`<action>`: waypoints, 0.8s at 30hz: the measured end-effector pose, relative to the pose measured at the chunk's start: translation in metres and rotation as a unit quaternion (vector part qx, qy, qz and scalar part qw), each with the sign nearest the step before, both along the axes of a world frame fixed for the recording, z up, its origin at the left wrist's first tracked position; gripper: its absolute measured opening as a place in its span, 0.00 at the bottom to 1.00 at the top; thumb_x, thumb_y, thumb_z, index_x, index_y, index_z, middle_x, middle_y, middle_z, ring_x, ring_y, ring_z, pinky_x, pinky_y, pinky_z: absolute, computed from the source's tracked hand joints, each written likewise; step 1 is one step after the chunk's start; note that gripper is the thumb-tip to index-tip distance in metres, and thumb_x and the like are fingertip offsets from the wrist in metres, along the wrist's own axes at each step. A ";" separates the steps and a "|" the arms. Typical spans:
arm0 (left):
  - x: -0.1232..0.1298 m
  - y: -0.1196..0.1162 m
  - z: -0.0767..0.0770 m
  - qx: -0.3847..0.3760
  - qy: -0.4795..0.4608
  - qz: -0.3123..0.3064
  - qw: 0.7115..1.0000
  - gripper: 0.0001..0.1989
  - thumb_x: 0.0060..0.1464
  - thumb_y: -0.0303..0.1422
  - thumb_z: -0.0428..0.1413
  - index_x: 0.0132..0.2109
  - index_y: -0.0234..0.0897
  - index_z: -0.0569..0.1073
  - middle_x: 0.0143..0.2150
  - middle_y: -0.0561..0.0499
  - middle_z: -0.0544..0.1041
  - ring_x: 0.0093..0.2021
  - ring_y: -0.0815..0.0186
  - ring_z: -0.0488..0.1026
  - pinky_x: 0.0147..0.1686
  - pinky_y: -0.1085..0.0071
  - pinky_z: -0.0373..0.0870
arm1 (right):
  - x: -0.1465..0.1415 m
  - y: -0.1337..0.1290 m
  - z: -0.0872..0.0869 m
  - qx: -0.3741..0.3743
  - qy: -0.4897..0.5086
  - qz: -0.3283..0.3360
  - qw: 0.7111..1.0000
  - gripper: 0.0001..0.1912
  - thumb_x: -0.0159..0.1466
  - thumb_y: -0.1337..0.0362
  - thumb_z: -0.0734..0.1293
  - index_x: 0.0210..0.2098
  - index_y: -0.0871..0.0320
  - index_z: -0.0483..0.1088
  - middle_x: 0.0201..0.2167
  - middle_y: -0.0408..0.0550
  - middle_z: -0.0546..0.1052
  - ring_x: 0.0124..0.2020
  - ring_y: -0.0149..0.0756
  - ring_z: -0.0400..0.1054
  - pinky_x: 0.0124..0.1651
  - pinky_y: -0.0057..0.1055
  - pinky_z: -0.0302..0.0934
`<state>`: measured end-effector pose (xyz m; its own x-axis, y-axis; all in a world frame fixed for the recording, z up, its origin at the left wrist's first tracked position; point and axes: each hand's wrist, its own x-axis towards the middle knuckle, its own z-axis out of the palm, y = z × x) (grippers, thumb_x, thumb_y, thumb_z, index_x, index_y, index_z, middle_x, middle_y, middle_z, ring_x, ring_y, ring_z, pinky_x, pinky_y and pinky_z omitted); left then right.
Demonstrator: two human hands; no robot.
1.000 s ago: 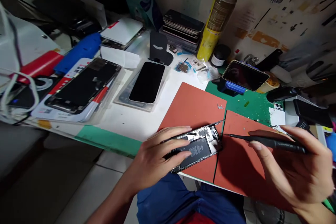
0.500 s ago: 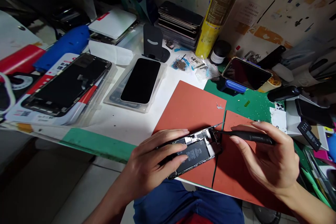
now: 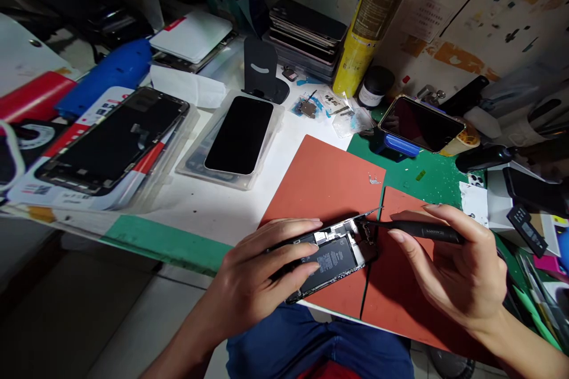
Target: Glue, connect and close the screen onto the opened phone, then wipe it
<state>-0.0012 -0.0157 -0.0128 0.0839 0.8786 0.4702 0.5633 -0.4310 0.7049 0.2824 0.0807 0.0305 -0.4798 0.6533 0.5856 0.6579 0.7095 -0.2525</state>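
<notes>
An opened phone (image 3: pixel 331 257) lies tilted above the red-brown mat (image 3: pixel 329 174), its battery and circuit board showing. My left hand (image 3: pixel 271 257) wraps over the phone's left end, thumb and fingers across its frame and battery. In my right hand (image 3: pixel 462 266) are slim black tweezers (image 3: pixel 427 231), gripped between thumb and fingers. Their thin point reaches into the phone's right end, by the small parts and flex cables there. Exactly what the point touches is too small to make out.
A detached phone screen (image 3: pixel 115 142) rests on boxes at left, and a dark-screened phone (image 3: pixel 240 133) on a clear case. Behind stand a phone stack (image 3: pixel 306 29), a yellow spray can (image 3: pixel 371 23) and a black jar (image 3: pixel 376 86). Another phone (image 3: pixel 422 123) leans on a blue stand.
The tweezers' point has shifted slightly left and up at the phone's right end. My left hand keeps its hold on the phone, and the whole view has moved slightly.
</notes>
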 end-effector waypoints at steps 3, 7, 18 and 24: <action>0.000 0.000 0.000 0.001 0.000 -0.001 1.000 0.09 0.67 0.24 0.62 0.52 0.38 0.81 0.61 0.45 0.82 0.59 0.62 0.82 0.61 0.68 0.80 | -0.002 0.002 0.004 -0.001 -0.009 0.015 1.000 0.41 0.66 0.63 0.79 0.74 0.47 0.62 0.45 0.46 0.87 0.38 0.42 0.85 0.41 0.36 0.82; 0.000 -0.001 0.001 0.007 0.002 -0.002 1.000 0.10 0.67 0.24 0.62 0.53 0.37 0.81 0.61 0.44 0.82 0.60 0.62 0.82 0.61 0.67 0.80 | -0.004 0.005 0.007 -0.005 -0.017 0.030 0.999 0.40 0.67 0.63 0.79 0.73 0.47 0.61 0.46 0.46 0.87 0.39 0.41 0.85 0.41 0.34 0.81; 0.001 -0.001 -0.001 0.003 0.001 0.004 1.000 0.11 0.66 0.25 0.63 0.54 0.39 0.80 0.61 0.47 0.83 0.59 0.63 0.82 0.61 0.68 0.80 | -0.029 0.012 0.036 -0.002 -0.081 0.061 0.995 0.18 0.72 0.66 0.72 0.59 0.52 0.70 0.39 0.45 0.86 0.31 0.36 0.82 0.35 0.31 0.78; 0.000 -0.002 -0.004 -0.004 -0.008 0.007 1.000 0.11 0.67 0.23 0.63 0.54 0.39 0.80 0.61 0.48 0.82 0.60 0.67 0.81 0.63 0.72 0.77 | -0.034 0.020 0.051 0.006 -0.117 0.127 0.985 0.06 0.72 0.69 0.71 0.47 0.56 0.71 0.29 0.43 0.81 0.20 0.30 0.71 0.25 0.30 0.66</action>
